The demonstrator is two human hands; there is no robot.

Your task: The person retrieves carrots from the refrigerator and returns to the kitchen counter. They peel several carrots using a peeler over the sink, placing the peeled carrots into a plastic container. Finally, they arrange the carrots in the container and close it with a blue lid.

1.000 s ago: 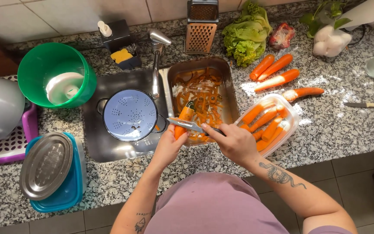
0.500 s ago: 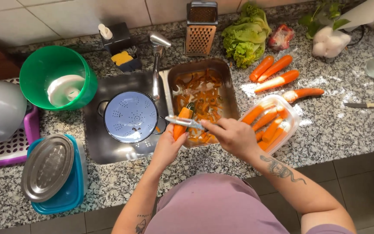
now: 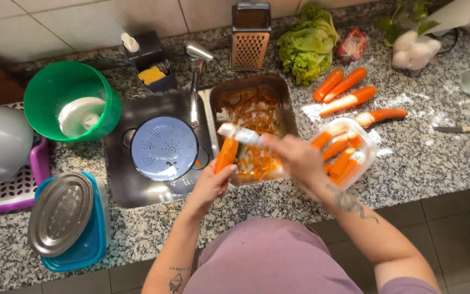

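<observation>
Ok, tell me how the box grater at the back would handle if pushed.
The box grater looks like rigid metal, so it probably won't flex. It stands upright and tall on the granite counter, so a push near its top might tip it. Its perforated face looks rough, likely giving fingers grip.

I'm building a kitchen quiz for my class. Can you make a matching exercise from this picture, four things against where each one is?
Things:
1. half-peeled carrot
2. colander
3. box grater
4. knife

Places:
A. lying on the granite counter at far right
B. standing at the back by the tiled wall
C. held in the left hand over the metal tray
D. sitting in the sink

Pairs: 1-C, 2-D, 3-B, 4-A
</observation>
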